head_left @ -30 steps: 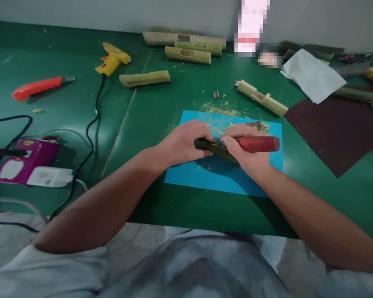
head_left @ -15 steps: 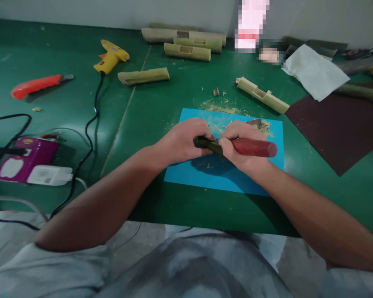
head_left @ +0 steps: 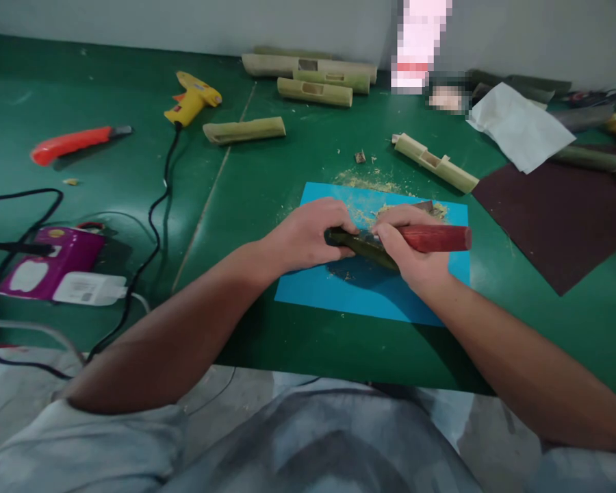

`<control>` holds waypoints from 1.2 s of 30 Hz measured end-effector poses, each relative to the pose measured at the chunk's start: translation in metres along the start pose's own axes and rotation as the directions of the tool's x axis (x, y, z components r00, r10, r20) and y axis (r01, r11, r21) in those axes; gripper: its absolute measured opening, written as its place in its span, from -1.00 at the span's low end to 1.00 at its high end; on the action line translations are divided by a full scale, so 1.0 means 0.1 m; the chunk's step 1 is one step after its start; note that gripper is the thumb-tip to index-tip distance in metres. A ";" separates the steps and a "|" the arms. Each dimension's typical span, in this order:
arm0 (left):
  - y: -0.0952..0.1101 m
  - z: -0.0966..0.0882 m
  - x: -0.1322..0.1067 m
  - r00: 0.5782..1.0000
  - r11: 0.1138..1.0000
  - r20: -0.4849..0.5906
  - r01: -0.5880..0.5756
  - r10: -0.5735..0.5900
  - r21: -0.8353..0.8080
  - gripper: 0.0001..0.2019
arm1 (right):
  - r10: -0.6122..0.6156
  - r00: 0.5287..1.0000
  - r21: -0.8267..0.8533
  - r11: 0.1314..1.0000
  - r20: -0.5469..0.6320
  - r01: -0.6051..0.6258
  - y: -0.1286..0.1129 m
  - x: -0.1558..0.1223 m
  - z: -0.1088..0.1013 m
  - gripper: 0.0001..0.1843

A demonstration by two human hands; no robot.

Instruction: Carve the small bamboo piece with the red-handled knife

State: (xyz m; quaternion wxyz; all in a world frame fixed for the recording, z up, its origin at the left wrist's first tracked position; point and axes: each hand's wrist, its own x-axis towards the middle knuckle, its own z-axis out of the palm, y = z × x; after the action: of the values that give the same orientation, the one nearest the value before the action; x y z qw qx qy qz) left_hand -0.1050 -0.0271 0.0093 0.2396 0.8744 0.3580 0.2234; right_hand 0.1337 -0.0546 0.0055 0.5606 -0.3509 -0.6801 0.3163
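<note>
Over the blue mat, our left hand grips the dark bamboo piece while our right hand clasps the red-handled tool.

Left hand curled shut, right hand fisted; forearms converging inward.

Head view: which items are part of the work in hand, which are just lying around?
In use: left hand, right hand, dark bamboo piece, red-handled tool, blue mat.
Lying about: yellow glue gun, orange cutter, pale bamboo pieces, brown sheet, white paper, purple box.
</note>
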 end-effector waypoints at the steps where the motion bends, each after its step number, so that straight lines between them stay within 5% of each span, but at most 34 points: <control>1: 0.00 0.00 0.00 1.000 1.000 -0.003 -0.003 0.003 -0.001 -0.85 | 0.009 1.000 0.006 1.000 0.014 -0.009 0.01 0.01 0.00 -0.75; 22: 0.05 -0.02 -0.01 1.000 1.000 -0.006 -0.011 0.011 -0.015 -0.86 | 0.018 0.998 0.068 0.997 0.057 -0.022 0.01 0.02 0.01 -0.79; 31: 0.04 -0.02 0.00 1.000 1.000 -0.014 -0.005 0.005 -0.020 -0.86 | 0.017 0.994 -0.072 0.997 0.105 -0.009 0.00 0.05 -0.01 -0.71; 36: 0.05 -0.03 0.01 1.000 1.000 0.004 0.009 -0.009 -0.023 -0.89 | -0.057 0.998 -0.080 0.995 0.019 0.059 -0.03 0.00 -0.01 -0.66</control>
State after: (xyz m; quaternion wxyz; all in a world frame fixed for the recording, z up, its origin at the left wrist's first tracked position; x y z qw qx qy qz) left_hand -0.1036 -0.0290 0.0142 0.2514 0.8704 0.3588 0.2248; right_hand 0.1345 -0.0563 0.0077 0.5492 -0.3506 -0.7069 0.2753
